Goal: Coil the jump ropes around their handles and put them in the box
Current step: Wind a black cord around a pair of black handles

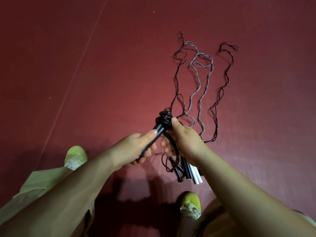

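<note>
Floor (119, 57): dark red, matte, with a thin pale seam running diagonally across its upper left.

Trouser legs (42, 183): pale khaki, at the lower left and lower right edges.

Shoes: two, yellow-green with whitish laces; left shoe (76, 157) beside the left forearm, right shoe (190, 205) beneath the right forearm.

Loose jump ropes, on the floor ahead of the person: two dark ropes (220, 93) and one grey rope (201, 93), laid out lengthwise in wavy lines, far ends looped. Their handles (186, 170) lie bunched together near the right wrist, several black and two white.

Held black jump rope (163, 122): raised above the floor between both hands; cord wound in several turns around the upper end of its paired black handles, a strand trailing down to the floor.

Left hand (136, 147): grip closed around the lower part of the black handles, thumb lying along them.

Right hand (183, 137): grip pinching the cord just beside the coil, thumb tip touching the wound turns.
</note>
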Motion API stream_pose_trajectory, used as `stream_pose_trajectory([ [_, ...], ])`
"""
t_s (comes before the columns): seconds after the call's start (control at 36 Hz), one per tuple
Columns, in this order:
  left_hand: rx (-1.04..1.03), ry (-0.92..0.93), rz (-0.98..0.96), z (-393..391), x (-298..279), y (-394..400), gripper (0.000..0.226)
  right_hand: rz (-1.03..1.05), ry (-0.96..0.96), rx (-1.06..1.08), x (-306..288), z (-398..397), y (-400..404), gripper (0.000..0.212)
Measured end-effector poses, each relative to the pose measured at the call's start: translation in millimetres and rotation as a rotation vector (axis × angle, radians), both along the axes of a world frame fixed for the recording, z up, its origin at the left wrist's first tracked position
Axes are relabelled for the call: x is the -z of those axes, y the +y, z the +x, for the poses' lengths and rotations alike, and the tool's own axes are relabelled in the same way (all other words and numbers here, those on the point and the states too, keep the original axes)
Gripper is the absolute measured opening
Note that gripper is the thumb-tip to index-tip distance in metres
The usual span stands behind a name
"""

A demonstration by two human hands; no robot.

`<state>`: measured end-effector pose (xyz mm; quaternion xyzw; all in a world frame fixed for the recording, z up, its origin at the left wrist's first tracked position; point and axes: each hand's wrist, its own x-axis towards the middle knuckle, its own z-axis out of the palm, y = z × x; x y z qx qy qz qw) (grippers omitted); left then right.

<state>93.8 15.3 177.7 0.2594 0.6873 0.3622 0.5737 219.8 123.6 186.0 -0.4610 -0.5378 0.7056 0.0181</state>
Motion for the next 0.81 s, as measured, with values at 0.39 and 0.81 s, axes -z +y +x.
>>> stream_pose_trajectory([
  [0.39, 0.062, 0.535, 0.034, -7, 10, 0, 0.043, 0.124, -0.091, -0.080, 0, -1, -4, 0.062],
  [0.81, 0.035, -1.049, -0.004, 2, -9, -6, 0.090, 0.076, 0.352, -0.098, -3, 2, -1, 0.048],
])
